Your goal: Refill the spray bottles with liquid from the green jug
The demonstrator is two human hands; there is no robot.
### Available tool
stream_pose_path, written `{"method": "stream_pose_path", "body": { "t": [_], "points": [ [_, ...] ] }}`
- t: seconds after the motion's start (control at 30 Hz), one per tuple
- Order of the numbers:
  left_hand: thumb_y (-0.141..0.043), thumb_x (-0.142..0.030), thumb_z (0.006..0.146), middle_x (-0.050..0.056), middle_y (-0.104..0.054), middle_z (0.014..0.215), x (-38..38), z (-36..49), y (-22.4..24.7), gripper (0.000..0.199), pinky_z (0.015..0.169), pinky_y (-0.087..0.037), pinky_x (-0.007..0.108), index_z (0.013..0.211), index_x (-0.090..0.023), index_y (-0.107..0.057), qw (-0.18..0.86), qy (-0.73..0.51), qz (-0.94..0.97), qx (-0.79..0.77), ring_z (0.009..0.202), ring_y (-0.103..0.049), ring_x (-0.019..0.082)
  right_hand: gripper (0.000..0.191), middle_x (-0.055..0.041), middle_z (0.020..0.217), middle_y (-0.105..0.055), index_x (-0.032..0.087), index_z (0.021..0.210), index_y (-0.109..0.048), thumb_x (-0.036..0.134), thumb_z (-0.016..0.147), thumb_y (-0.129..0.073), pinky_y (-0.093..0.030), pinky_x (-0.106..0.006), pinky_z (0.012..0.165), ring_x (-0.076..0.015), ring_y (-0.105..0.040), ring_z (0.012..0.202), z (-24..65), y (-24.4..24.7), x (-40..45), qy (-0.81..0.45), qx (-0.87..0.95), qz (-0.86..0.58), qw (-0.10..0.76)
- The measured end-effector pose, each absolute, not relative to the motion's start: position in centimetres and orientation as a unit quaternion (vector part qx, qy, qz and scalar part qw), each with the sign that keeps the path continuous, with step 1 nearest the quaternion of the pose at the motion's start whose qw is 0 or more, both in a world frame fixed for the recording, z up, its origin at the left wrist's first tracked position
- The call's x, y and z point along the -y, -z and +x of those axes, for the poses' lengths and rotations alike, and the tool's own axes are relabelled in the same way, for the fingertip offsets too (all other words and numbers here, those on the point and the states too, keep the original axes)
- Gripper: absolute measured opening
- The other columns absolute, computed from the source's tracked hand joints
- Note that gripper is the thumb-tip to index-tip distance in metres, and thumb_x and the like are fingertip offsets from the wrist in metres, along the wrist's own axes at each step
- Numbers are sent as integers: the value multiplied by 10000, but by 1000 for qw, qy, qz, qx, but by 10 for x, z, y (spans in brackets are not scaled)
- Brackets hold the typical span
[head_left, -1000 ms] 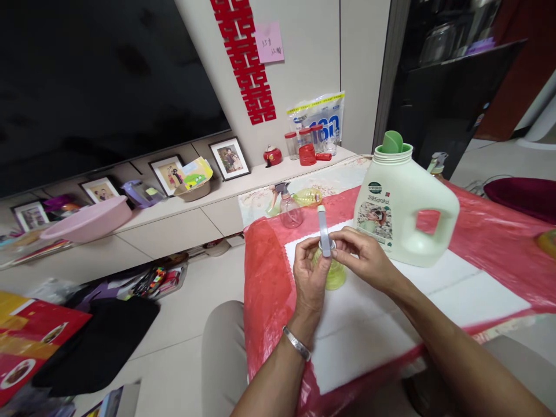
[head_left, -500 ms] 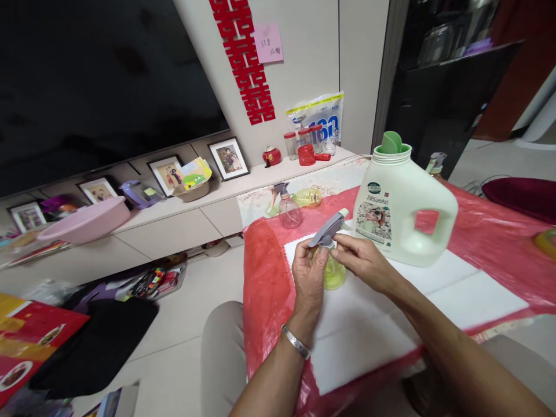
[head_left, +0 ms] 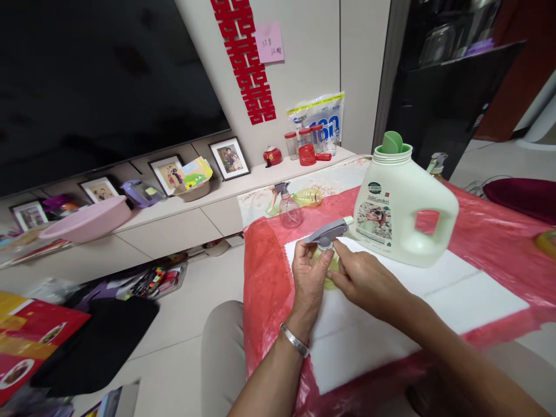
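Note:
A small spray bottle (head_left: 326, 234) with a grey trigger head and yellow liquid stands before me, its nozzle pointing right. My left hand (head_left: 309, 275) is closed around the neck and collar below the head. On the bottle's right side, my right hand (head_left: 367, 278) grips the body with thumb and bent fingers, partly hiding it. Beneath lies a white sheet (head_left: 369, 347). Just right of my hands is a large pale green jug (head_left: 403, 231) with a green scoop (head_left: 392, 142) in its mouth. Farther back stands a clear pink spray bottle (head_left: 290, 211).
Red plastic film (head_left: 264, 272) covers the table. A yellow bottle (head_left: 309, 197) lies behind the pink one. Along the wall, a low cabinet (head_left: 160, 223) carries jars, picture frames and a pink basin (head_left: 87, 220). Another spray bottle (head_left: 436, 165) stands behind the jug.
My right hand has moved down from the bottle's neck to its body. The trigger head has turned, its nozzle now lower and farther right. My left hand stays at the neck.

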State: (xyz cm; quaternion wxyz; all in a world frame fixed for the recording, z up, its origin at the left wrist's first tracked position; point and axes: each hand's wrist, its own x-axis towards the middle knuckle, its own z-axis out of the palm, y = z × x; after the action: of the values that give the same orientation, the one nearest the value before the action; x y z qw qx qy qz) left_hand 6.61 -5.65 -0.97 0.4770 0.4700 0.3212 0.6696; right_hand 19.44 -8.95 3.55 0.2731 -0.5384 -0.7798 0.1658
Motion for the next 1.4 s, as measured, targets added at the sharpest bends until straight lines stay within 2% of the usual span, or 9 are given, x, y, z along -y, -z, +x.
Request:
{"method": "stream_pose_path", "body": {
  "t": [0.1, 0.27, 0.4, 0.53, 0.67, 0.83, 1.13, 1.3, 1.4],
  "points": [
    [-779, -393, 783, 29, -700, 983, 58, 66, 9, 310, 878, -497, 310, 985, -215, -627, 497, -654, 462, -336, 938, -654, 177, 414, -16, 635, -567, 119, 1237, -598, 302, 865, -584, -256, -236, 513, -127, -492, 540, 209, -50, 98, -151, 794, -520, 278],
    [-746, -440, 809, 17, -685, 970, 61, 67, 8, 312, 839, -476, 287, 1012, -227, -641, 511, -644, 456, -342, 897, -628, 164, 295, -1, 587, -518, 171, 859, -670, 449, 914, -587, -330, -208, 482, -73, -446, 499, 234, -71, 94, -205, 695, -487, 488],
    [-714, -474, 831, 34, -662, 1024, 60, 66, 8, 324, 909, -458, 319, 1038, -229, -667, 463, -643, 483, -372, 976, -611, 195, 341, -1, 596, -505, 150, 804, -639, 486, 860, -658, -359, -198, 481, -72, -450, 519, 245, -59, 70, -269, 587, -490, 586],
    [-660, -483, 872, 57, -663, 1074, 61, 64, 4, 312, 966, -447, 346, 1041, -223, -701, 412, -633, 525, -392, 1045, -604, 223, 312, -63, 919, -650, 152, 948, -698, 444, 845, -661, -491, -228, 697, -132, -603, 820, 237, -37, 51, -312, 661, -442, 521],
    [-660, -446, 883, 45, -665, 1048, 62, 66, 5, 286, 900, -485, 322, 1078, -237, -644, 432, -657, 498, -365, 975, -621, 195, 307, -80, 1115, -629, 177, 1107, -687, 374, 895, -584, -490, -249, 826, -151, -585, 999, 219, -28, 49, -339, 733, -375, 455],
    [-642, -427, 897, 36, -629, 992, 61, 67, 9, 231, 888, -496, 320, 1004, -223, -617, 435, -663, 488, -365, 937, -610, 181, 318, -74, 1048, -602, 181, 1093, -683, 425, 923, -570, -463, -247, 805, -136, -547, 933, 208, -24, 52, -338, 725, -382, 463],
    [-715, -414, 838, 27, -688, 959, 65, 65, 14, 255, 852, -516, 318, 995, -223, -654, 453, -661, 472, -367, 911, -651, 196, 351, -3, 762, -504, 144, 861, -593, 417, 724, -767, -384, -222, 623, -92, -467, 678, 197, -17, 54, -319, 655, -463, 505],
    [-713, -414, 849, 55, -734, 1043, 66, 64, 17, 330, 1000, -481, 362, 1110, -218, -666, 476, -662, 461, -351, 1084, -658, 228, 388, 22, 693, -444, 145, 833, -544, 436, 719, -774, -326, -212, 585, -79, -408, 631, 194, -17, 56, -323, 641, -480, 504],
    [-725, -408, 845, 59, -733, 1044, 66, 64, 17, 346, 1008, -484, 364, 1117, -207, -648, 473, -674, 454, -340, 1061, -671, 220, 402, 5, 755, -456, 145, 902, -600, 492, 755, -742, -357, -214, 611, -83, -427, 668, 198, -20, 55, -356, 662, -445, 487]
  ]
}}
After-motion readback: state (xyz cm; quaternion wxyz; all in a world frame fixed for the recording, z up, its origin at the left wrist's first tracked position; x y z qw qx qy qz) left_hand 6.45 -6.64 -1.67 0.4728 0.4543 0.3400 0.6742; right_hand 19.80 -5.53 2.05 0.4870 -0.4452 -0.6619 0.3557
